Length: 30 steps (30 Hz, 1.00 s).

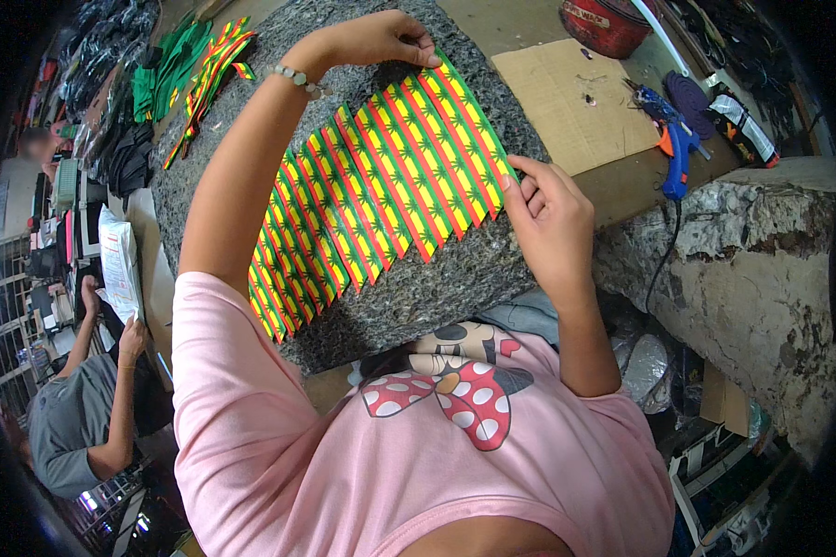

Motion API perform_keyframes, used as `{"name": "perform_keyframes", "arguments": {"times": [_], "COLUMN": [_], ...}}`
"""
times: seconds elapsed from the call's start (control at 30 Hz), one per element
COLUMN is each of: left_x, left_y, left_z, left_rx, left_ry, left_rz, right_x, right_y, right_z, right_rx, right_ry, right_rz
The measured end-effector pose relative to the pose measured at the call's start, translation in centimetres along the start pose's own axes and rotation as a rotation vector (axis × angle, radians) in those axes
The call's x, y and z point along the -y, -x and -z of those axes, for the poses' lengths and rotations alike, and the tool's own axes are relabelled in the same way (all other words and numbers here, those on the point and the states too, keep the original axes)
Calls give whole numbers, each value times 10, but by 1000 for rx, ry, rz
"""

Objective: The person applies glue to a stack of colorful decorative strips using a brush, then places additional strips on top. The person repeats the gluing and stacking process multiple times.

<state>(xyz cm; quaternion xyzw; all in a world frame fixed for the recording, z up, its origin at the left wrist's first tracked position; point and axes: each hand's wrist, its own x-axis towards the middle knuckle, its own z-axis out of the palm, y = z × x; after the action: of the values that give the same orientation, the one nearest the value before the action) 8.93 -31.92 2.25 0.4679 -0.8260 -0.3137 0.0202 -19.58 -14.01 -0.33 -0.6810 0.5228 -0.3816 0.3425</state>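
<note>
Side by side on a grey felt-like mat (pixel 432 299) lie several strips (pixel 369 195) striped red, yellow and green, with dark green leaf prints. Their near ends are cut to slanted points. At the right end of the row, my left hand (pixel 404 43) pinches the far end of the outermost strip (pixel 475 125) between thumb and fingers. My right hand (pixel 549 216) grips the same strip near its lower end. That strip lies against its neighbour, its green edge facing right. My left forearm hides part of the row's left end.
Loose striped strips (pixel 212 80) and green pieces (pixel 171 66) lie at the mat's far left. Right of the mat are a cardboard sheet (pixel 575 104), a blue glue gun (pixel 677 157) with a cord and a red bucket (pixel 602 26). At left, another person (pixel 76 425) holds a white package (pixel 120 264).
</note>
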Motion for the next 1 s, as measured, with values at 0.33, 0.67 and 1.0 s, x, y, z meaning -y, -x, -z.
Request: {"name": "perform_keyframes", "arguments": {"times": [0.33,0.67,1.0], "left_x": [17,-17,-42], "left_y": [-2,26,30], "left_z": [-5,-28,-51], "left_rx": [15,-447,-640], "left_ry": [7,-162,-283], "left_rz": [-19,110,-31], "right_x": [-1,-3,-5], "right_y": [0,5,4], "right_z": [-2,-1,-1], "right_rx": [-20,42,57], "right_ry": [4,131,176], "right_rz": [13,157,184]}}
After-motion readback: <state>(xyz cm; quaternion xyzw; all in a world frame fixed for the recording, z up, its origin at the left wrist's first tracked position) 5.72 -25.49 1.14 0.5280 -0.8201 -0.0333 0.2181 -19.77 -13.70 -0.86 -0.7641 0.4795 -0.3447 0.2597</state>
